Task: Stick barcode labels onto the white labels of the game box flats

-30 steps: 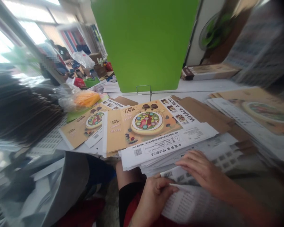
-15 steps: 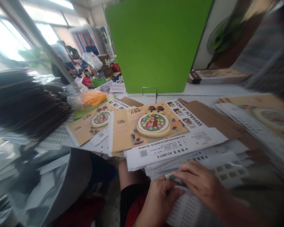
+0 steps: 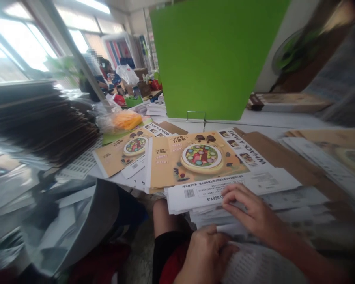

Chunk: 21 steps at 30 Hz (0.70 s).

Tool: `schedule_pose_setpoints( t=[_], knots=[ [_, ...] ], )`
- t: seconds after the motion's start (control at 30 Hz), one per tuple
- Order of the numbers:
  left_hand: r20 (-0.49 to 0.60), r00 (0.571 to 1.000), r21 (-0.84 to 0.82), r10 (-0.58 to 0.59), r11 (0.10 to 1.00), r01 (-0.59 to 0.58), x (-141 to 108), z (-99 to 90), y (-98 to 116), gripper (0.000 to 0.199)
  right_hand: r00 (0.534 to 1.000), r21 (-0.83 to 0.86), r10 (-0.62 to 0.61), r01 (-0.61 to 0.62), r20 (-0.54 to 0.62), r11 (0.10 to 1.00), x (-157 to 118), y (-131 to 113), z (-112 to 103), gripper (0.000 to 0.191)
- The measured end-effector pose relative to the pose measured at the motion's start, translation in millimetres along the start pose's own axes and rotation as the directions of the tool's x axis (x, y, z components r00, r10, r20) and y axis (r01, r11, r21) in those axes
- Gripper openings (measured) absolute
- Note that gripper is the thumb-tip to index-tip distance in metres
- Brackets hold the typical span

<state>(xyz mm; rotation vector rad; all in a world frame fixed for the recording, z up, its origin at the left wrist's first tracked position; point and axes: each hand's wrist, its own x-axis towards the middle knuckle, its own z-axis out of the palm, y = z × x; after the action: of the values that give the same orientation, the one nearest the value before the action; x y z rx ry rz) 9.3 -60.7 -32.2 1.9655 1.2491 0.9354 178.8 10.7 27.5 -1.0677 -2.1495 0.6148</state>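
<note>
My left hand (image 3: 205,252) is closed on a printed white sheet (image 3: 254,262) at the bottom of the view, over my lap. My right hand (image 3: 247,207) is a little above and to the right, over the lower edge of the stacked printed cardboard. Its fingers are curled, and whether anything lies between the fingertips is too small to tell. Before the hands lies a flat printed carton (image 3: 201,157) with a pizza picture and the words WHACK A MOLE. A second such carton (image 3: 112,156) is partly under it at the left.
A green board (image 3: 215,59) stands upright at the back of the table (image 3: 272,120). At the left are a tall cardboard stack (image 3: 32,122) and a bin of scraps (image 3: 97,221). More cartons (image 3: 337,152) lie at the right. A person (image 3: 102,67) is far back.
My right hand has moved up away from my left hand, onto the printed cardboard's edge. My left hand stays on the sheet. The whole view has shifted slightly.
</note>
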Motion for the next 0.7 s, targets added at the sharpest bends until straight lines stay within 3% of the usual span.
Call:
schedule_pose_setpoints(
  t=[0.1, 0.2, 0.4, 0.7],
  knots=[
    [-0.055, 0.963, 0.184, 0.265, 0.95, -0.251, -2, 1.6, -7, 0.026, 0.99, 0.083, 0.053, -0.064, 0.13, 0.994, 35, 0, 7, 0.016],
    [-0.069, 0.924, 0.227, 0.376, 0.908, -0.353, 0, -2.9, -13, 0.035, 0.959, 0.131, 0.086, -0.125, 0.272, 0.984, 65, -1, 23, 0.016],
    [-0.1, 0.92, 0.289, 0.378, 0.896, -0.337, 5, -17.2, -22, 0.034, 0.911, 0.087, 0.159, -0.206, 0.38, 0.975, 92, 6, 49, 0.018],
    [-0.101, 0.937, 0.223, 0.333, 0.926, -0.305, 6, -20.5, -23, 0.023, 0.904, 0.029, 0.195, -0.222, 0.381, 0.975, 93, 6, 56, 0.017]
  ],
)
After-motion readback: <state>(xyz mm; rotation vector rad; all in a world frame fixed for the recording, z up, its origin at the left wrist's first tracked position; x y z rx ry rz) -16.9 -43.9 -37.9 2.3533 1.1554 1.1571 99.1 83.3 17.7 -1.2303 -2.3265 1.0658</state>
